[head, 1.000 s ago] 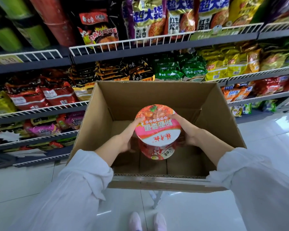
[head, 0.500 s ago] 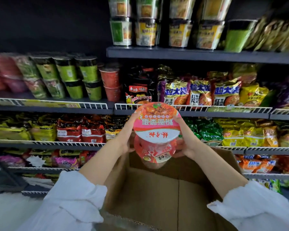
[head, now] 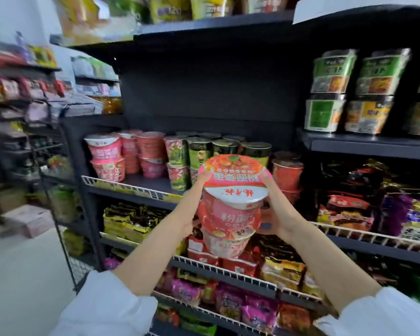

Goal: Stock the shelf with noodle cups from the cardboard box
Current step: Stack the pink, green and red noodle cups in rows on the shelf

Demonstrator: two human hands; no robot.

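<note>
Item: stack of noodle cups (head: 230,207), carried upright between both hands in front of the shelf (head: 136,187). Left hand (head: 192,209) and right hand (head: 274,214) were pressed against opposite sides, fingers curled round it, probably to keep the cups from toppling. Pink cups (head: 107,158) stood shelved beside a bare stretch, the likely destination.

We see bare shelf (head: 150,181) in front of the pink cups (head: 107,158), left of our stack (head: 230,209). Green cups (head: 199,154) and red cups (head: 287,175) crowd the back and right; a wire rail (head: 121,186) edges the front.
</note>
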